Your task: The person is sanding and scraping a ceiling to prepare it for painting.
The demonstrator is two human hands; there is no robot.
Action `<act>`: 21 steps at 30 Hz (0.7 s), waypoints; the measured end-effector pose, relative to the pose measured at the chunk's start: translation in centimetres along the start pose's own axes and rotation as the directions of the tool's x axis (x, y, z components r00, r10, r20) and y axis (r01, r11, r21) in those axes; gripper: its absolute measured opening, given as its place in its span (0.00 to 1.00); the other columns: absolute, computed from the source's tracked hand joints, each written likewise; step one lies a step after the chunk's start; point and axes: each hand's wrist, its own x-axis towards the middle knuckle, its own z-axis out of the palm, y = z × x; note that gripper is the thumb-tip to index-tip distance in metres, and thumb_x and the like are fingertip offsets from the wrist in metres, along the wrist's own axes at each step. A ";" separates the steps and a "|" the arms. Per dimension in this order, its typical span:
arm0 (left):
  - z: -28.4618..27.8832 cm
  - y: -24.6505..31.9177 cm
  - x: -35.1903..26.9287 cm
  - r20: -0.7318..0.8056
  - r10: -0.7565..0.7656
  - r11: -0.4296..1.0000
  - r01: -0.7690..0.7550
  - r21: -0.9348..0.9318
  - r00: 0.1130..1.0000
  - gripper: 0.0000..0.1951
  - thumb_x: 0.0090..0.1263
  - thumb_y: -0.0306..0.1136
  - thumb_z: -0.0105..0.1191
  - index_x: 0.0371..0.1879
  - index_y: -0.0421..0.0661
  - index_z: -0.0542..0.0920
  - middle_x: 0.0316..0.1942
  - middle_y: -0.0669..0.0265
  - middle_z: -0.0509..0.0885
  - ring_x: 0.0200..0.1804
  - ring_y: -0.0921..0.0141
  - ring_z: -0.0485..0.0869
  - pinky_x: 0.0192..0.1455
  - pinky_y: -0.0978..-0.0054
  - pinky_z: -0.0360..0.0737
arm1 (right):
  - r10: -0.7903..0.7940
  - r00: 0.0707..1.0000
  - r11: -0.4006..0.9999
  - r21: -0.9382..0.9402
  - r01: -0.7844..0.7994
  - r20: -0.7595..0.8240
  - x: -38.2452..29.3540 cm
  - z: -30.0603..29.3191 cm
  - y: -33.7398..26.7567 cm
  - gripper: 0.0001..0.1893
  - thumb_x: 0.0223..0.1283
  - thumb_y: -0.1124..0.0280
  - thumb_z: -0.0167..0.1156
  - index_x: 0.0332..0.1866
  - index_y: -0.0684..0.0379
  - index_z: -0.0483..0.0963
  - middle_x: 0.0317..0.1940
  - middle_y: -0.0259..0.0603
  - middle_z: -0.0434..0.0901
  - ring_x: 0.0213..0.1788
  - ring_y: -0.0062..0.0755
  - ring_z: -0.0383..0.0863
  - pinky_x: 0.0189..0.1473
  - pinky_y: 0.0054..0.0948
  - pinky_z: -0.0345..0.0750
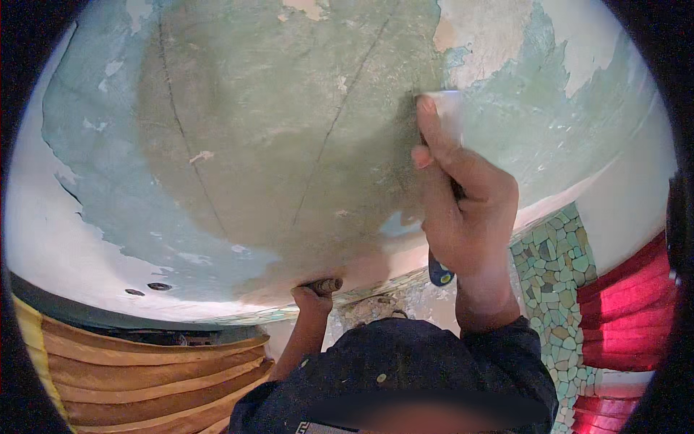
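Note:
My right hand (pixel 477 200) is raised against a plastered ceiling (pixel 255 130) and grips a flat putty knife. The metal blade (pixel 451 111) lies close to the surface, with a fingertip on its edge. Below the palm shows the end of the dark handle (pixel 442 271), with blue and yellow on it. My left hand (pixel 313 298) is lower and farther left, closed around a brown, ridged, handle-like piece (pixel 329 285). What that piece belongs to is hidden. The ceiling has a broad damp-looking greenish patch, thin dark cracks and pale spots where paint is gone.
A dark cap (pixel 401 347) and dark sleeves fill the bottom middle. An orange-brown curtain (pixel 146 374) hangs at lower left, a red curtain (pixel 623 304) at right. Green stone mosaic (pixel 558 271) covers a wall strip. Two dark round spots (pixel 159 286) mark the ceiling's left side.

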 end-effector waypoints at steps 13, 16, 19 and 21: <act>-0.2 -0.1 -3.4 0.006 -0.108 0.994 0.108 0.004 0.994 0.19 0.81 0.48 0.40 0.41 0.47 0.81 0.33 0.60 0.83 0.32 0.59 0.83 0.36 0.58 0.83 | -0.047 0.998 0.991 0.125 0.052 -0.039 -1.5 -0.8 2.9 0.20 0.75 0.75 0.62 0.69 0.58 0.80 0.23 0.27 0.75 0.19 0.09 0.67 0.23 0.19 0.65; -0.9 0.6 -5.7 0.282 -0.169 0.967 0.214 -0.139 0.945 0.22 0.82 0.55 0.40 0.41 0.50 0.78 0.30 0.62 0.81 0.30 0.62 0.82 0.32 0.62 0.81 | -0.118 0.993 0.987 0.109 0.119 -0.019 -1.4 -1.0 3.9 0.20 0.75 0.76 0.61 0.70 0.59 0.79 0.23 0.28 0.76 0.19 0.11 0.68 0.23 0.19 0.67; -0.2 1.6 -9.0 -0.103 -0.150 0.989 0.151 0.004 0.983 0.22 0.77 0.58 0.50 0.49 0.50 0.78 0.36 0.62 0.85 0.33 0.63 0.85 0.31 0.60 0.83 | -0.137 0.990 0.986 0.101 0.135 0.018 -1.7 -1.8 4.7 0.23 0.73 0.79 0.58 0.72 0.62 0.76 0.23 0.30 0.76 0.20 0.13 0.69 0.24 0.20 0.69; 1.2 2.3 -11.3 0.002 -0.145 0.988 0.145 0.056 0.989 0.24 0.75 0.58 0.53 0.52 0.49 0.78 0.40 0.60 0.87 0.35 0.62 0.87 0.32 0.58 0.86 | -0.139 0.990 0.986 0.098 0.135 0.029 -2.1 -2.4 5.3 0.27 0.71 0.81 0.56 0.75 0.65 0.71 0.26 0.32 0.78 0.21 0.15 0.70 0.25 0.21 0.70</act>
